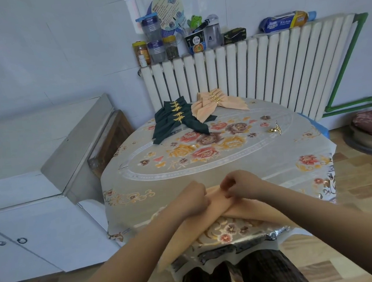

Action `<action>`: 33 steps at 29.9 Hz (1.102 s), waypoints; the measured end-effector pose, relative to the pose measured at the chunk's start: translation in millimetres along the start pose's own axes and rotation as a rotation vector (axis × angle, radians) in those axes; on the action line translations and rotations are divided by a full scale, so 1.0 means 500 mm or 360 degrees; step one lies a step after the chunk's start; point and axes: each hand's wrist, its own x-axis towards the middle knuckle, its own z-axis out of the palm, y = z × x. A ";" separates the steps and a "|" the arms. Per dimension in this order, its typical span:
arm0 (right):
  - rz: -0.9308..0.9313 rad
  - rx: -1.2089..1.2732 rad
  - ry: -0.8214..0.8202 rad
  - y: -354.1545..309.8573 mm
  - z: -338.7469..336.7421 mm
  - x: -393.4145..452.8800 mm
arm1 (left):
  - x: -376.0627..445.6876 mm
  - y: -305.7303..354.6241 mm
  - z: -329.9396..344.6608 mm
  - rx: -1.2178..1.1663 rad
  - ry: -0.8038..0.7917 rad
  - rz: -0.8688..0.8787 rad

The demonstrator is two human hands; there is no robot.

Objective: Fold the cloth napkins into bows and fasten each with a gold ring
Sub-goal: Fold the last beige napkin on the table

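1. Head view: a person sits at a table covered with a flowered tablecloth point(204, 168), seen from above, both bare forearms reaching in from the bottom edge.
2. A peach napkin point(218, 201) lies at the near edge of the table, gathered in the middle between the hands, its ends spreading left and right under the forearms and over the table edge.
3. The left hand point(192, 198) has its fingers curled and pinches the gathered cloth on the left side.
4. The right hand point(238, 184) has its fingers curled too and pinches the same gathered part from the right; the two hands are nearly touching.
5. At the far side of the table lies a pile of dark green bows point(174, 119), each bound with a gold leaf-shaped ring.
6. Just beside it to the right, touching it, lies a pile of peach bows point(217, 104), likewise bound with gold rings.
7. One loose gold ring point(275, 129) stands on the cloth at the right, well apart from the hands.
8. Behind the table is a white radiator point(252, 70) with jars, bottles and a packet along its top.
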 end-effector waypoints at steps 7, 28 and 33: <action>-0.0626 -0.0776 0.0427 0.067 0.070 -0.018 | -0.023 -0.001 0.080 -0.0093 0.0698 -0.0063; -0.1582 -0.1198 0.0758 0.144 0.062 0.031 | 0.013 -0.059 0.089 -0.0242 0.0296 0.0517; -0.1680 -0.1078 0.0864 0.150 0.058 0.052 | 0.007 -0.065 0.092 -0.0102 0.0430 0.0661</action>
